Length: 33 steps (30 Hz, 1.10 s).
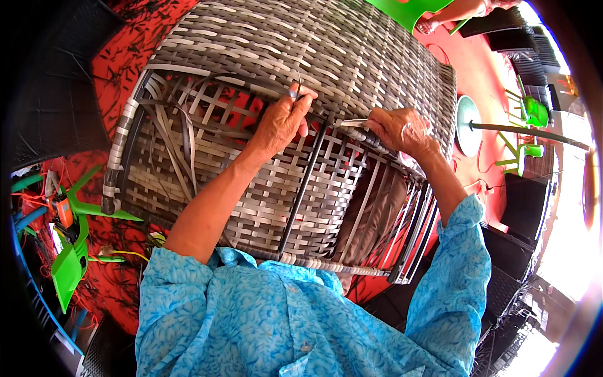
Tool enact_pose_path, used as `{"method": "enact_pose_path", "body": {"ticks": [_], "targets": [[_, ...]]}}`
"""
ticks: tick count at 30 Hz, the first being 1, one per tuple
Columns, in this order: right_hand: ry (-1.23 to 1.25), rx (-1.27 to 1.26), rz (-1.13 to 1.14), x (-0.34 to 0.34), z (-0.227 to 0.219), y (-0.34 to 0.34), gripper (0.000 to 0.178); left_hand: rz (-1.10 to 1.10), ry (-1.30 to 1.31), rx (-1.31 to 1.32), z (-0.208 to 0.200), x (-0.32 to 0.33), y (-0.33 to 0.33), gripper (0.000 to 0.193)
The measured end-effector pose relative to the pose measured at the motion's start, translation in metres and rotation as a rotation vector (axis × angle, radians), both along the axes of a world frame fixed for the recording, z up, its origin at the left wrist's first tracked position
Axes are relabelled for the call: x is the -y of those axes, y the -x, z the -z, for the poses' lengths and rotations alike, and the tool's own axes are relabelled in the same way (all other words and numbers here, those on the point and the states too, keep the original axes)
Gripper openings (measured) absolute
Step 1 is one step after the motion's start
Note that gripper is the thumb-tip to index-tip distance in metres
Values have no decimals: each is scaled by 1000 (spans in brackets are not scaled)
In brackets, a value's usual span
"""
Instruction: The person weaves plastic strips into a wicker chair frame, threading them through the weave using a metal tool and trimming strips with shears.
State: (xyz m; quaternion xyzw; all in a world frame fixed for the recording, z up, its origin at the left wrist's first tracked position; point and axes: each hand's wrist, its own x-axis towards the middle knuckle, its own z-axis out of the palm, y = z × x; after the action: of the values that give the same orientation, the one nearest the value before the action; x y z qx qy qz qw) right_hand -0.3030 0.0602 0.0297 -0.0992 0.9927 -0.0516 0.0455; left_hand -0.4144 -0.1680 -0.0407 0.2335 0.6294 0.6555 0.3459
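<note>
Now, left hand (290, 114) pinching strip (242, 78), wicker (301, 43)

A: Where does the light come from?
B: Mostly from far to the right of the right hand (402, 131), where glare burns detail out to white. That hand's back carries a bright sheen.
A: And beyond the left hand (284, 119)?
B: Dimmer: the dark panels (59, 94) to its left sink almost into black, while the red floor (483, 75) right of the right hand washes out pale.
A: Is anything blurred?
B: The wicker weave (370, 56) around both hands looks crisp; detail softens toward the bright side. Far out from the hands, straight edges bend, and black swallows the corners.
</note>
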Motion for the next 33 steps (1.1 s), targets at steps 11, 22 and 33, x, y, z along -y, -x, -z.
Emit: {"method": "enact_pose_path", "body": {"ticks": [11,22,33], "targets": [[82,-212,-334,-61,29,28,26,14,43,-41,-3,-38,-5,26],[124,154,76,-99,-11,-26,37,37,49,-68,-5,-55,-8,26],[110,-112,-143,-109,12,-4,36,136,172,-74,-8,-62,-3,31]]}}
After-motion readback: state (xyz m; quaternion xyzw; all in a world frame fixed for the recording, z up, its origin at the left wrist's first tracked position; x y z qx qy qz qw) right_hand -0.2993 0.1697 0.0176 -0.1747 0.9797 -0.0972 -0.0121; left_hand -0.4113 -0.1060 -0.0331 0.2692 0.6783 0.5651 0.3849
